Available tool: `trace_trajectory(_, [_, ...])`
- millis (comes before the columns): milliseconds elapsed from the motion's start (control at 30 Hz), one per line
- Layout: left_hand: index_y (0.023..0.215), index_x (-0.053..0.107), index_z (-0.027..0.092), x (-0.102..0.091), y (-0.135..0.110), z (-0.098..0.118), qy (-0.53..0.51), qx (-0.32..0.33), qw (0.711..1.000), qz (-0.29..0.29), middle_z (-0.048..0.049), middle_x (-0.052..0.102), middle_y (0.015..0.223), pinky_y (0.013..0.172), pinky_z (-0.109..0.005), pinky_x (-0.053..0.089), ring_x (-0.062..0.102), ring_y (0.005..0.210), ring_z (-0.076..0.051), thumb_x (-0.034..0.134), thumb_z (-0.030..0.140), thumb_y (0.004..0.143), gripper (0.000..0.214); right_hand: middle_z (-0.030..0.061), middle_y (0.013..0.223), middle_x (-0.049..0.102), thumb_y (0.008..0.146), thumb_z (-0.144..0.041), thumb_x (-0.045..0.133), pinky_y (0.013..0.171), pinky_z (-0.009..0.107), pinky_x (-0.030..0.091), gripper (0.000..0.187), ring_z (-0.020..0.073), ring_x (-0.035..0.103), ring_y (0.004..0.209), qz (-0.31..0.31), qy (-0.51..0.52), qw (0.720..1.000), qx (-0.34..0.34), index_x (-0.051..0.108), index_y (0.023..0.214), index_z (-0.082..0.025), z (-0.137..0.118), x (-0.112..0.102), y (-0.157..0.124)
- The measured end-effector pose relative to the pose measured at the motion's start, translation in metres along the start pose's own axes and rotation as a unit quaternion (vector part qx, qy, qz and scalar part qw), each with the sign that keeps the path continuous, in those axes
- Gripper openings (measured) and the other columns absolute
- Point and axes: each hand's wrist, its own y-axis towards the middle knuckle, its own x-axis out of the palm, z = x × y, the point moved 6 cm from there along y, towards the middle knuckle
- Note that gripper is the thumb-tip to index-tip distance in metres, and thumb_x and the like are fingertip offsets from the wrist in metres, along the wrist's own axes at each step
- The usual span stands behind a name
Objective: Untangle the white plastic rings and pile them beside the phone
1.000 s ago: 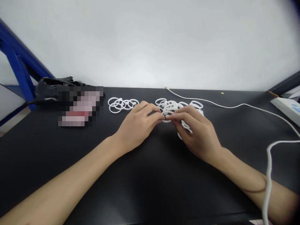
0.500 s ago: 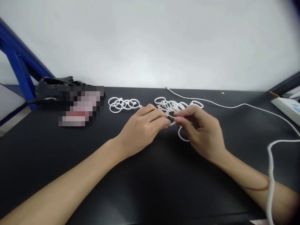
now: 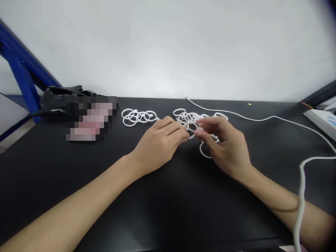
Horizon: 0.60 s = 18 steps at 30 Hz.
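Note:
My left hand is closed, its fingertips pinching the near-left edge of a thin white plastic ring. Facing it, my right hand has thumb and index finger parted around the ring's right side; its fingertips are slightly blurred, and I see no firm grip there. Just behind the fingers lies a pile of similar white rings, some with small tabs. Another white ring lies partly hidden under my right hand.
A separate cluster of linked or overlapping white rings lies left on the black table. Farther left are a pixelated item and a black plastic bag. A white cable runs along the right, crossing over my right forearm. A white box sits at the right edge.
My right index finger has lifted away from the thumb, widening the gap, and more of the rings under that hand shows. My left hand has stayed in place.

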Motion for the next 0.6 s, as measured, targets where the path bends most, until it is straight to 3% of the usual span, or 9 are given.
trace_trajectory(100, [0.093,0.063,0.014,-0.005,0.001,-0.01,0.051,-0.045,0.997,0.024,-0.0059,0.069,0.093,0.083,-0.035,0.049,0.057,0.087,-0.019,0.047,0.016,0.098,0.017,0.0069,0.103,0.068,0.09,-0.034,0.064,0.08,0.037,0.055,0.042,0.0202,0.066,0.087,-0.042,-0.054,0.997,-0.024,0.051,0.127,-0.022,0.001,0.005,-0.001])
trace_trajectory(200, [0.092,0.062,0.016,-0.012,-0.001,-0.03,0.144,-0.122,0.981,0.038,-0.0059,0.068,0.093,0.079,-0.038,0.046,0.056,0.088,-0.023,0.047,0.02,0.097,0.017,0.0115,0.114,0.063,0.09,-0.034,0.064,0.091,0.043,0.052,0.039,0.0257,0.06,0.104,-0.123,-0.156,0.975,-0.097,0.056,0.125,-0.019,-0.001,0.017,-0.003])
trace_trajectory(300, [0.091,0.062,0.017,-0.014,-0.007,-0.05,0.217,-0.179,0.96,0.016,-0.0069,0.067,0.093,0.075,-0.038,0.044,0.056,0.089,-0.025,0.046,0.022,0.096,0.017,0.0123,0.113,0.063,0.091,-0.033,0.062,0.094,0.044,0.05,0.03,0.0267,0.056,0.105,-0.19,-0.208,0.949,-0.142,0.063,0.117,-0.018,0.0,0.026,-0.007])
trace_trajectory(500, [0.097,0.063,0.016,-0.003,-0.017,-0.073,0.253,-0.244,0.931,-0.097,-0.0138,0.065,0.102,0.076,-0.045,0.045,0.055,0.094,-0.032,0.043,0.021,0.094,0.021,0.01,0.098,0.064,0.094,-0.022,0.055,0.084,0.043,0.051,0.013,0.0252,0.056,0.09,-0.206,-0.222,0.944,-0.13,0.064,0.103,-0.018,0.003,0.027,-0.004])
trace_trajectory(600, [0.102,0.062,0.016,-0.001,-0.017,-0.073,0.25,-0.248,0.929,-0.113,-0.015,0.064,0.104,0.076,-0.047,0.047,0.055,0.094,-0.033,0.042,0.018,0.092,0.022,0.0116,0.105,0.06,0.092,-0.021,0.056,0.083,0.042,0.052,0.023,0.0254,0.059,0.093,-0.192,-0.215,0.951,-0.112,0.059,0.115,-0.018,0.003,0.025,-0.004])
